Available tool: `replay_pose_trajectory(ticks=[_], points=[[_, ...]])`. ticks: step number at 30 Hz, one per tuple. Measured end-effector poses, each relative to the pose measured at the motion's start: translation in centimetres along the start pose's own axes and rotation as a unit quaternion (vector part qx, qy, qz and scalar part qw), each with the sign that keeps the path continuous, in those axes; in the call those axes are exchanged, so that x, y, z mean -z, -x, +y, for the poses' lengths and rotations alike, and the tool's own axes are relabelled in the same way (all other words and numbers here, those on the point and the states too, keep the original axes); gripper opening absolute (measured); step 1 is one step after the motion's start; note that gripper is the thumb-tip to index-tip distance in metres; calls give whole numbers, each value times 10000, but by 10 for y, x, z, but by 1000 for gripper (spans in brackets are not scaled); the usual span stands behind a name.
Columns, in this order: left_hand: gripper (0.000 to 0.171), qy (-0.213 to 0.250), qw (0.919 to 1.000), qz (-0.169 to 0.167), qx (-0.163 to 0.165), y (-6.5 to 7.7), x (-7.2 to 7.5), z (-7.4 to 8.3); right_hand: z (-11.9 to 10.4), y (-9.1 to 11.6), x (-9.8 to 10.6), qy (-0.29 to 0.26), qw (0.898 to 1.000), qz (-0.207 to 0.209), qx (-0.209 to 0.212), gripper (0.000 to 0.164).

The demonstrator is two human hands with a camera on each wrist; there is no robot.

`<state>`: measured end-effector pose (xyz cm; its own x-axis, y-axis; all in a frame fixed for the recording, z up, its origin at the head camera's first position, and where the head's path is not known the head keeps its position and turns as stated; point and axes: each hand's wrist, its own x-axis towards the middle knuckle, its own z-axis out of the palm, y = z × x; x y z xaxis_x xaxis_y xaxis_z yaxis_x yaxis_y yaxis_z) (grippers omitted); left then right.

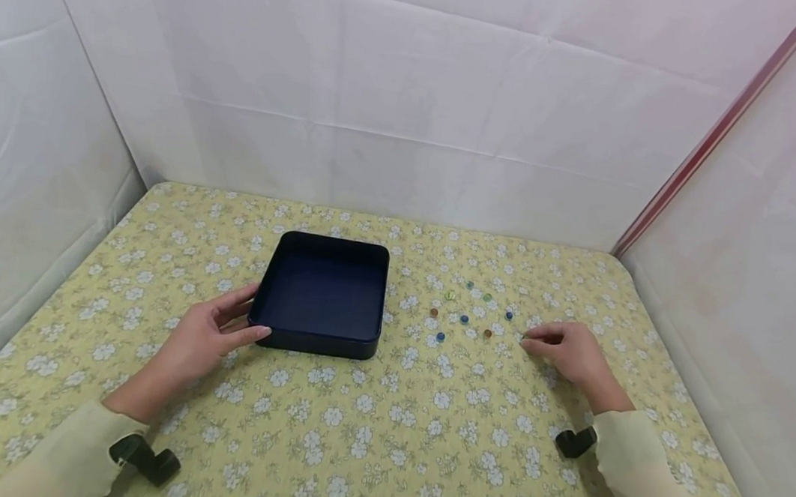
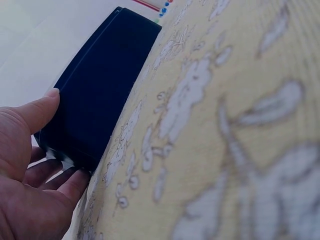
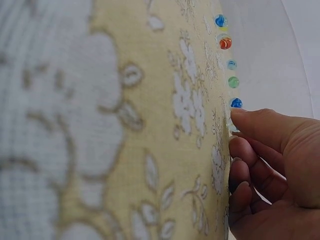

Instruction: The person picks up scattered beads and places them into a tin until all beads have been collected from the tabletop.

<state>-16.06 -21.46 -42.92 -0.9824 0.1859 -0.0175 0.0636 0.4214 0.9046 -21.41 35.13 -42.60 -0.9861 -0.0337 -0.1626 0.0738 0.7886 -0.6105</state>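
Observation:
A dark navy square tray [image 1: 376, 345] with raised walls sits on the table, left of centre. My left hand [image 1: 200, 336] grips its near left corner, thumb on the near rim and fingers against the left wall. In the left wrist view the fingertips [image 2: 75, 187] curl around the tray's bottom edge. To the right of the tray lie several small glass marbles, among them a blue marble [image 1: 465, 319], an orange marble [image 1: 434, 312] and a green marble [image 1: 487, 297]. My right hand [image 1: 571, 351] pinches a small clear greenish marble [image 3: 233, 129] between thumb and index finger, close over the cloth.
A yellow cloth with white flowers [image 1: 361, 442] covers the table. White sheeting [image 1: 393, 90] stands behind it and along both sides, with a red strip [image 1: 721, 134] at the back right corner. Dark wrist straps [image 1: 144, 460] sit at both sleeves.

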Motion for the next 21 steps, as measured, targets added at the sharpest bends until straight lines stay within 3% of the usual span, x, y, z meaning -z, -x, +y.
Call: replay_pose_trajectory(ticks=[21], points=[[82,17,10000,18,9,0,0,-2,-7,2,-11,-292,9983,284,410,40]])
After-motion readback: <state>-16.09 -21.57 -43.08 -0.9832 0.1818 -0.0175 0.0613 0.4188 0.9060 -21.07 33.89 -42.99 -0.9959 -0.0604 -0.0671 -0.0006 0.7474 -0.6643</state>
